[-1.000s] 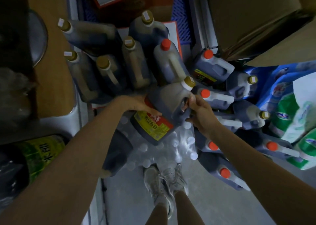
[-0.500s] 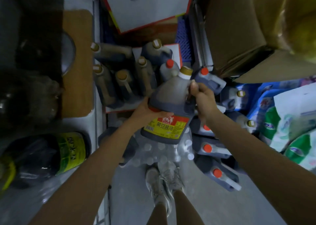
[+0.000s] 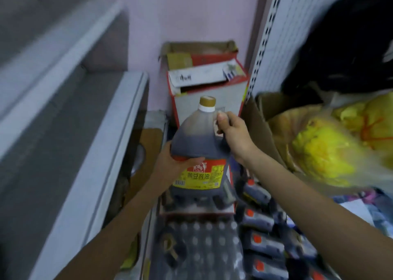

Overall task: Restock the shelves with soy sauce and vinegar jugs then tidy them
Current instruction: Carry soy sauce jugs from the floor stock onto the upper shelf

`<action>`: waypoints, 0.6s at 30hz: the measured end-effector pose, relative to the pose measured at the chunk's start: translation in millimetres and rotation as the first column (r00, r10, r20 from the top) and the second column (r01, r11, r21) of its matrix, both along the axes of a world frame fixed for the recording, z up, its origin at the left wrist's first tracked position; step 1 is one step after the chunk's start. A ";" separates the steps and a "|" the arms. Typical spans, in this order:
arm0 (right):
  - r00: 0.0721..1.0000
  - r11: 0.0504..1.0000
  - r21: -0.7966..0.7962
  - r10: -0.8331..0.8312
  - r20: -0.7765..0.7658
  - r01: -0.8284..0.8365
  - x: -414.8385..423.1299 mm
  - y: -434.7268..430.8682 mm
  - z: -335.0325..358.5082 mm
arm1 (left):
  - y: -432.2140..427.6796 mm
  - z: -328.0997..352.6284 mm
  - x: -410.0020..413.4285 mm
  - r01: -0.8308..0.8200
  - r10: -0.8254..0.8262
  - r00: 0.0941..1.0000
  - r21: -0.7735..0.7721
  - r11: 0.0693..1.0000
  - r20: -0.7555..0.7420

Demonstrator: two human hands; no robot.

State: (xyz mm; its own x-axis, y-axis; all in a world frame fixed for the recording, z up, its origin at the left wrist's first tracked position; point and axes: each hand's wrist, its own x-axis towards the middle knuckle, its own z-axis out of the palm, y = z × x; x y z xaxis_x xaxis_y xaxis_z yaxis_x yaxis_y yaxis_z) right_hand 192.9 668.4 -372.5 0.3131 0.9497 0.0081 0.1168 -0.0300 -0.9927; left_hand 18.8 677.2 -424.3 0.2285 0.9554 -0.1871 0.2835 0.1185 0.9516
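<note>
two grips [image 3: 170, 165] [image 3: 234, 133] tight round one jug [image 3: 196, 140]

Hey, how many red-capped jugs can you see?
4, in a column right of the held soy sauce jug: top jug, second jug, third jug, bottom jug. Blur may hide more.
</note>
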 end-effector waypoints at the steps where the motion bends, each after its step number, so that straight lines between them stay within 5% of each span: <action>1: 0.999 0.999 0.045 0.018 0.027 -0.019 -4.0 -0.4 25.9 | -0.9 24.4 -2.3 -0.023 0.022 0.999 0.033 0.999 0.030; 10: 0.987 0.943 0.312 0.078 0.139 -0.118 -30.5 -18.0 211.1 | -26.9 205.5 -24.9 -0.126 0.063 0.973 0.284 0.951 0.220; 18: 0.976 0.871 0.453 0.122 0.181 -0.193 -54.5 -60.1 333.4 | -67.1 301.0 -35.3 -0.180 0.061 0.941 0.342 0.922 0.333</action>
